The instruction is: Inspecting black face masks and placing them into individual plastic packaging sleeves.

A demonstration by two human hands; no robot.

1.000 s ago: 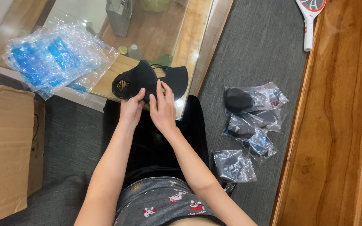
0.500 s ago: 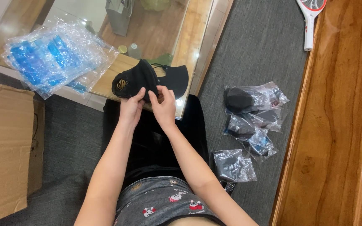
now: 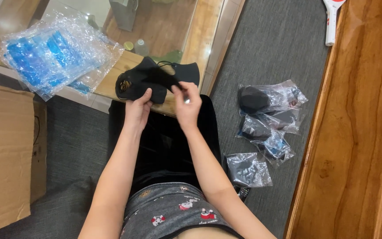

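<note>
A black cloth face mask [image 3: 144, 79] lies at the near edge of a low glass-topped wooden table [image 3: 202, 40]. My left hand [image 3: 137, 107] grips the mask's lower edge. My right hand [image 3: 186, 102] pinches the mask's thin ear loop on the right side and draws it out. A second black mask [image 3: 186, 71] lies partly under the first one.
A pile of clear plastic bags with blue contents [image 3: 54, 55] lies on the table's left. Bagged black masks [image 3: 268, 119] lie on the grey carpet to my right. A flattened cardboard box [image 3: 7, 150] is on the left. A wooden surface [image 3: 359, 132] runs along the right.
My hands have parted. The right hand moved right, pulling the ear loop out of the mask, while the left hand shifted left along the mask's edge.
</note>
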